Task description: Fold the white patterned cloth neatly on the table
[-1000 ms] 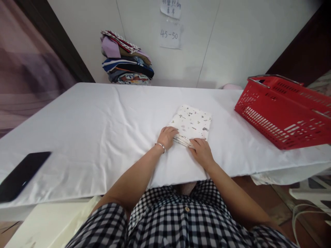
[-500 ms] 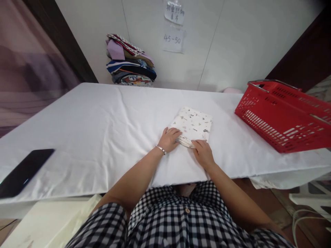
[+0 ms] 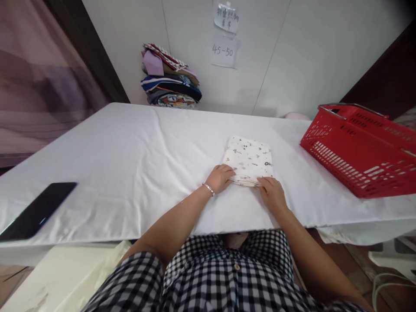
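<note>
A folded white cloth with a small scattered print lies flat on the white-covered table, its layered near edge facing me. My left hand, with a silver bracelet at the wrist, grips the near left corner, fingers on top. At the near right corner my right hand is closed on the edge in the same way. The thumbs are mostly hidden. Between the hands the stacked layers of the fold show.
On the right of the table stands a red plastic basket with metal handles. A black phone lies at the left near edge. Behind the table, a pile of folded fabrics rests against the wall under paper signs.
My right hand has moved right, away from the left one. The cloth's near edge, bunched before, is now straighter and flatter. The whole view has shifted slightly.
</note>
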Tool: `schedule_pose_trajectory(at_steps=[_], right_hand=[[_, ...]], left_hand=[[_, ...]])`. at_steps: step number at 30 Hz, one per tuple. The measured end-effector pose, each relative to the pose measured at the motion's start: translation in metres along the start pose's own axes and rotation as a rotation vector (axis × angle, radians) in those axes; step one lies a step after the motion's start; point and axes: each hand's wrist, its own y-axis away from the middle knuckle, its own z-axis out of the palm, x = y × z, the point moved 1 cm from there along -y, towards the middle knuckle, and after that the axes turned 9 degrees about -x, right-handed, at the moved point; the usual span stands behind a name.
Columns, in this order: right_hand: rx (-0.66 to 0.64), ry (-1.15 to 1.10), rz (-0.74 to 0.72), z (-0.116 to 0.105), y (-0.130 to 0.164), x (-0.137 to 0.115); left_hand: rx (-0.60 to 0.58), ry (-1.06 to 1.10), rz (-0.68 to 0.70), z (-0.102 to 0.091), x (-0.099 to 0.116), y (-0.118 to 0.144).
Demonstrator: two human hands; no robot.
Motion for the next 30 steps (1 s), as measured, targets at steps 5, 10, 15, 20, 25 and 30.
schedule_pose_trajectory(at_steps=[5,10,15,20,25,30], right_hand=[[-0.079,0.025,-0.022,-0.001,0.007,0.0],[-0.118,0.081,0.016,-0.002,0.004,-0.009],[-0.176,0.154,0.055,-0.003,-0.001,-0.012],[-0.303,0.236,0.031,-0.009,-0.009,-0.016],[-0.392,0.311,0.031,-0.016,-0.014,-0.023],[-0.404,0.344,0.017,-0.015,-0.018,-0.028]], left_hand=[[-0.008,-0.002,-0.004,-0.001,0.004,0.0],[-0.019,-0.034,0.014,0.002,0.006,0.0],[-0.009,-0.1,-0.035,0.007,0.007,-0.002],[0.024,-0.149,-0.023,0.007,0.008,-0.003],[0.05,-0.176,-0.031,0.008,0.007,-0.004],[0.087,-0.197,-0.01,0.006,0.009,-0.001]])
